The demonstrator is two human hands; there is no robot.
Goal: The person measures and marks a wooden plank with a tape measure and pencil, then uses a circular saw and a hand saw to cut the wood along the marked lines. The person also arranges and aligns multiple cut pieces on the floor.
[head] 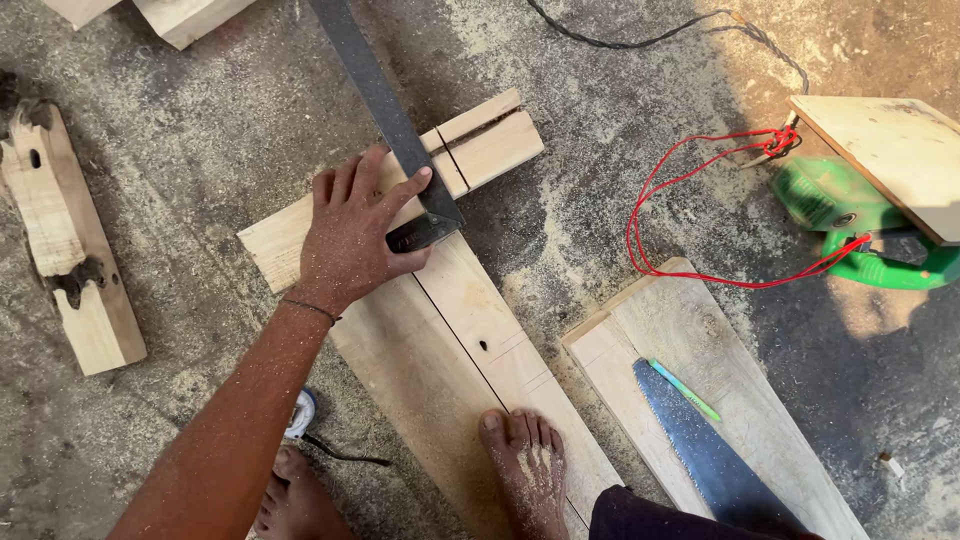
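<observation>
Dark metal try square (400, 140), long flat blade running to the upper edge of view, its thick stock lying on a pale, smooth-planed wooden plank (440, 350) on the sawdust-strewn concrete floor (180, 170); the left hand (350, 240) presses flat over stock and plank, fingers (405, 190) spread and bearing down, not curled around anything, while the right hand is out of view. A bare foot (525, 465) stands on the plank's near end; a short grooved wood block (480, 140) lies crosswise under the blade. To the right, a second plank (700, 340) carries a blue-grey handsaw blade (700, 450) and a green pencil (685, 390), beyond them a looped red cord (690, 200) and a green plastic power tool (850, 220); far left, a rough notched timber offcut (70, 240).
</observation>
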